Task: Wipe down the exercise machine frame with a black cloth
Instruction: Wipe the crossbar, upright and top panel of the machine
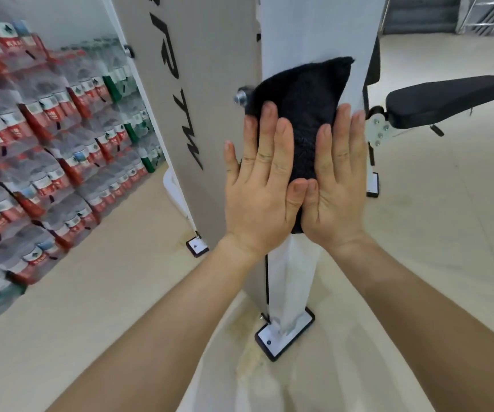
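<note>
A white upright post of the exercise machine frame (308, 28) rises in the middle of the view, bolted to the floor by a foot plate (284, 334). A folded black cloth (302, 96) lies flat against the post's front face. My left hand (260, 179) presses on the cloth's left side, fingers spread and pointing up. My right hand (335, 176) presses on its right side in the same way. The two thumbs touch at the cloth's lower end. Both palms hide the cloth's lower part.
A wide grey panel with black lettering (192, 93) stands left of the post, with a metal bolt (241, 96) at its edge. Stacked packs of bottled water (46, 138) fill the left. A black padded seat (445, 99) juts out at the right. The floor is beige.
</note>
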`<state>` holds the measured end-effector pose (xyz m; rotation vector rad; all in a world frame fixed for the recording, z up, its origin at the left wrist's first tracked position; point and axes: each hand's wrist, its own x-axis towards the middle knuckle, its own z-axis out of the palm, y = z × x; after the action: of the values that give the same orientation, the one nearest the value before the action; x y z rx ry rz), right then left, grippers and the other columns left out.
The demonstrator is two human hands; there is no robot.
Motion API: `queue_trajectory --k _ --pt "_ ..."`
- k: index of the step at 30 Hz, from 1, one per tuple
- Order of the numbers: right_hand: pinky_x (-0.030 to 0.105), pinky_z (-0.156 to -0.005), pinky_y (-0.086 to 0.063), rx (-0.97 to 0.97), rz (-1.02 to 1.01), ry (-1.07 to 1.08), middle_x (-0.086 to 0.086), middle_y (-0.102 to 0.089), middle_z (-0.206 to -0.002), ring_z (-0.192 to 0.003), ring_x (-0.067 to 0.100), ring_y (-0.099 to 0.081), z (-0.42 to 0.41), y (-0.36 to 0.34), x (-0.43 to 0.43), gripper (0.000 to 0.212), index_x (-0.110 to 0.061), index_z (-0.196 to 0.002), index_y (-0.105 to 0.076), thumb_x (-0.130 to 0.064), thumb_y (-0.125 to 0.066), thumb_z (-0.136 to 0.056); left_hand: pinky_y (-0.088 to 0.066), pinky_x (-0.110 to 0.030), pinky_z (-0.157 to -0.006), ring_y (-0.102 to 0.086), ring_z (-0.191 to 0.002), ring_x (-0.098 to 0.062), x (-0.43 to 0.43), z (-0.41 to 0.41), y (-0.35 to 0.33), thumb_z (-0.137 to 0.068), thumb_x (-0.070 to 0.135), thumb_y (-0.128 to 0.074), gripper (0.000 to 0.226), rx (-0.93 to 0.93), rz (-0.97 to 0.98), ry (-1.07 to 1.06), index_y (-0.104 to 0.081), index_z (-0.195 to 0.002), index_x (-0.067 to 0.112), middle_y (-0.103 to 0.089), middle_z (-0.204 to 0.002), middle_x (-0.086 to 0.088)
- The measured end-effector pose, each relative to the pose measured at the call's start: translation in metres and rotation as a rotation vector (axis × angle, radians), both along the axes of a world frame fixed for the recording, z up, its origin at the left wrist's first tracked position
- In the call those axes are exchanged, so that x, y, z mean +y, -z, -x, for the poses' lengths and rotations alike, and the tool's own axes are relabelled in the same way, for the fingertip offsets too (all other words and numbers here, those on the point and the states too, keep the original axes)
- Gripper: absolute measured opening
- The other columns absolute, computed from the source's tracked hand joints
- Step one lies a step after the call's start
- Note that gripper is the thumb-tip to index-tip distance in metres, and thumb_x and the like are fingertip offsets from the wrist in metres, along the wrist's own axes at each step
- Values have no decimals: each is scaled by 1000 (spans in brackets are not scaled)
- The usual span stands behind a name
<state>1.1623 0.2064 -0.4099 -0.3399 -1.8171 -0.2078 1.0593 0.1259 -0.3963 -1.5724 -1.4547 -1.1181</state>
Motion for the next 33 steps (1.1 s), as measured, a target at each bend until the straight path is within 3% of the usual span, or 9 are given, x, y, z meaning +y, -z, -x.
queue_trajectory --k 3,7,14,16,19,22,26,30,33 --pt "58 -120 -15 -28 25 16 -4 10 -165 -149 40 -9 -3 43 -2 59 -28 -158 4 -41 -16 -104 1 -50 -123 13 -152 -14 -1 -3 43 -103 51 -4 62 -51 33 33 26 -152 29 27 -162 10" --pt "61 -118 -19 -41 47 32 -4 11 -165 -148 40 -11 -6 94 -7 60 -28 -158 6 -40 -15 -104 1 -46 -123 15 -151 -12 -4 -6 94 -102 52 -5 62 -121 72 48 26 -152 31 1 -161 -16" --pt "59 -119 -18 -57 70 45 -4 12 -165 -146 44 -16 -9 181 -15 61 -27 -158 8 -39 -16 -103 -4 -50 -122 14 -151 -14 -11 1 177 -104 50 -6 61 -104 131 94 23 -153 29 -10 -154 -22" --pt "60 -118 -19 -76 84 40 -4 12 -165 -145 50 -17 -10 205 -17 61 -28 -158 9 -40 -15 -103 -4 -51 -122 14 -151 -14 -13 5 203 -104 49 -7 61 -91 154 94 23 -154 29 -3 -158 -21" --pt "58 -118 -19 -109 101 40 -3 12 -166 -142 53 -19 -11 234 -18 61 -27 -158 8 -43 -14 -103 -1 -48 -123 15 -152 -13 -14 10 235 -104 51 -7 62 -61 183 108 23 -154 30 26 -163 6" --pt "61 -117 -22 -150 152 74 10 0 -167 -142 53 -19 -14 261 -23 62 -27 -158 8 -42 -16 -103 -3 -48 -123 12 -152 -14 -20 11 263 -105 50 -8 61 -53 227 112 22 -154 30 28 -162 12" --pt "64 -112 -30 -238 201 177 28 -21 -154 -143 50 -23 -20 276 -37 62 -24 -158 6 -40 -19 -104 -7 -48 -122 -13 -151 -31 -33 9 278 -106 44 -15 60 -69 339 86 10 -158 25 -3 -162 -12" --pt "57 -114 -31 -254 212 360 26 -26 -156 -141 46 -30 -31 268 -56 58 -19 -158 -18 -37 -35 -104 -16 -51 -121 -18 -152 -29 -51 5 266 -106 30 -34 54 -142 397 74 -19 -156 16 -19 -163 -10" --pt "43 -106 -41 -127 337 385 11 -33 -137 -120 36 -44 -31 258 -78 52 -22 -148 -36 -28 -55 -101 -39 -47 -113 -43 -141 -31 -59 4 248 -105 17 -47 40 -142 245 96 -50 -145 10 -46 -152 -14"
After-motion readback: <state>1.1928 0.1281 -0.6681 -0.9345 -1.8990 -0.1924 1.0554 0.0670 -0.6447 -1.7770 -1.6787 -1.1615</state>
